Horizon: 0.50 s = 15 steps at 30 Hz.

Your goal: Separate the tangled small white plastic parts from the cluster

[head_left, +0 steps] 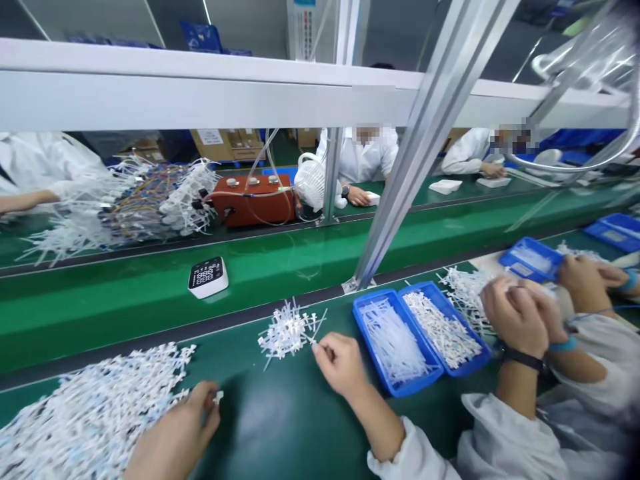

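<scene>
My left hand [175, 430] reaches over the right edge of a large heap of small white plastic fittings [95, 407]. Its thumb and fingertips pinch one small white fitting [219, 397]. My right hand [341, 363] is closed, with thumb and forefinger together on a thin clear tube with a white end [313, 341]. Just beyond it lies a small pile of tubes with white fittings [287, 330]. To its right stand two blue trays side by side: one with cut clear tubes [393, 343], the other with loose white fittings [443, 327].
A co-worker's hands [520, 313] work at the right beside another pile of tubes [465, 297]. A blood pressure monitor [209, 277] lies on the green conveyor belt [280, 267]. A metal post [400, 167] rises behind the trays. Other people sit across the line.
</scene>
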Available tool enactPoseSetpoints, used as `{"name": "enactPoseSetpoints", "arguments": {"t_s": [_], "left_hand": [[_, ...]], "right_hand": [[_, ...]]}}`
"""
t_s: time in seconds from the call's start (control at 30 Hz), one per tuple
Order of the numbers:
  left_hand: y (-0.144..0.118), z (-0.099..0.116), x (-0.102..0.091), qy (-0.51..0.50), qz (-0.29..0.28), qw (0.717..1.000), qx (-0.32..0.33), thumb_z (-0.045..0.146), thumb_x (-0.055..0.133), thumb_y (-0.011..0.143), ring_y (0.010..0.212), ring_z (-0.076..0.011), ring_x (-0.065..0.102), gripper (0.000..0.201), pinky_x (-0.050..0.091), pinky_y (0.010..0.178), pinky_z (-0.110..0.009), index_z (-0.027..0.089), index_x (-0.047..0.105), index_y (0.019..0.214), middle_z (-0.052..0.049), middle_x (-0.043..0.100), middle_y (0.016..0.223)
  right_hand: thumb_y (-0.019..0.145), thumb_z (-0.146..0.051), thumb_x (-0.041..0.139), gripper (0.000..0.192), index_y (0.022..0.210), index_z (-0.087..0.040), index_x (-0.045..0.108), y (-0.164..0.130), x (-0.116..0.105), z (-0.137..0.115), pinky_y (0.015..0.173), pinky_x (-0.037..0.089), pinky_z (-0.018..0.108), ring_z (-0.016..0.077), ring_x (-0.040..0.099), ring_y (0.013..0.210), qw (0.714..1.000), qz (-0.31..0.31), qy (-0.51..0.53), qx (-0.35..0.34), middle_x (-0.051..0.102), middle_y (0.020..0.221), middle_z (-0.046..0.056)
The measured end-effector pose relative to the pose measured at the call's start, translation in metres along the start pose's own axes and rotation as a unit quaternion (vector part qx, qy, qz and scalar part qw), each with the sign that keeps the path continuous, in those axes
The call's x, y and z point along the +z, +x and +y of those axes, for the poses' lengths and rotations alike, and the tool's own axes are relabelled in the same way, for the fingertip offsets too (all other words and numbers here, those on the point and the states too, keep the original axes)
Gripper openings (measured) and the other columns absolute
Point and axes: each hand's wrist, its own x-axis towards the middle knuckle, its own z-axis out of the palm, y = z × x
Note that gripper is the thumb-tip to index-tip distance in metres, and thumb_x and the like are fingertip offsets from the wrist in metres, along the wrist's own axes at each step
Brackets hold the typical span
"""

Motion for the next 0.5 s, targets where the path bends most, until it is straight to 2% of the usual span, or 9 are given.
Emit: {"name": "enactPoseSetpoints", "arguments": {"t_s": [0.07, 0.13, 0.2, 0.27, 0.37, 0.5], "left_hand": [[-0.005, 0.018, 0.001, -0.033, 0.024, 0.998, 0.054, 0.026, 0.038, 0.091, 0.088, -0.0216, 0.069, 0.026, 0.048, 0.076, -0.030, 0.023, 0.057, 0.109, -0.008, 0.070, 0.101], [-0.008, 0.039, 0.006, -0.066, 0.031, 0.990, 0.124, 0.023, 0.038, 0.089, 0.090, -0.0197, 0.068, 0.027, 0.049, 0.080, -0.030, 0.023, 0.059, 0.106, -0.008, 0.069, 0.104], [-0.006, 0.056, 0.012, -0.090, 0.035, 0.978, 0.184, 0.021, 0.037, 0.089, 0.084, -0.0175, 0.068, 0.028, 0.050, 0.076, -0.027, 0.025, 0.060, 0.105, -0.005, 0.068, 0.101], [-0.001, 0.067, 0.020, -0.110, 0.056, 0.966, 0.228, 0.021, 0.038, 0.089, 0.077, -0.0157, 0.069, 0.028, 0.052, 0.071, -0.025, 0.026, 0.061, 0.103, -0.003, 0.068, 0.098], [0.009, 0.068, 0.033, -0.136, 0.114, 0.945, 0.274, 0.022, 0.041, 0.088, 0.076, -0.0147, 0.070, 0.025, 0.054, 0.067, -0.021, 0.027, 0.062, 0.102, -0.002, 0.069, 0.096], [0.021, 0.050, 0.050, -0.165, 0.165, 0.925, 0.300, 0.033, 0.047, 0.089, 0.079, -0.0156, 0.072, 0.019, 0.056, 0.068, -0.019, 0.029, 0.063, 0.100, 0.000, 0.072, 0.095]], "right_hand": [[0.088, -0.033, 0.051, 0.029, 0.066, -0.017, 0.060, -0.008, 0.008, -0.008, 0.058, 0.033, 0.019, 0.0090, 0.052, 0.057, 0.995, -0.038, 0.076, -0.055, 0.058, 0.059, -0.001], [0.087, -0.032, 0.054, 0.021, 0.076, -0.018, 0.066, -0.016, 0.019, -0.015, 0.060, 0.036, 0.017, 0.0081, 0.056, 0.060, 0.982, -0.112, 0.129, -0.078, 0.063, 0.065, -0.002], [0.086, -0.034, 0.058, 0.018, 0.083, -0.020, 0.068, -0.022, 0.030, -0.019, 0.060, 0.038, 0.015, 0.0076, 0.059, 0.062, 0.972, -0.176, 0.137, -0.077, 0.066, 0.069, -0.003], [0.085, -0.037, 0.061, 0.019, 0.079, -0.020, 0.068, -0.025, 0.037, -0.020, 0.058, 0.037, 0.016, 0.0078, 0.059, 0.060, 0.971, -0.201, 0.112, -0.068, 0.066, 0.067, -0.003], [0.083, -0.034, 0.062, 0.020, 0.072, -0.019, 0.067, -0.023, 0.039, -0.018, 0.055, 0.035, 0.016, 0.0077, 0.059, 0.057, 0.973, -0.214, 0.074, -0.054, 0.065, 0.063, -0.004], [0.082, -0.035, 0.064, 0.016, 0.087, -0.022, 0.072, -0.022, 0.036, -0.015, 0.059, 0.039, 0.013, 0.0071, 0.064, 0.065, 0.972, -0.225, 0.066, -0.028, 0.070, 0.072, -0.005]]}}
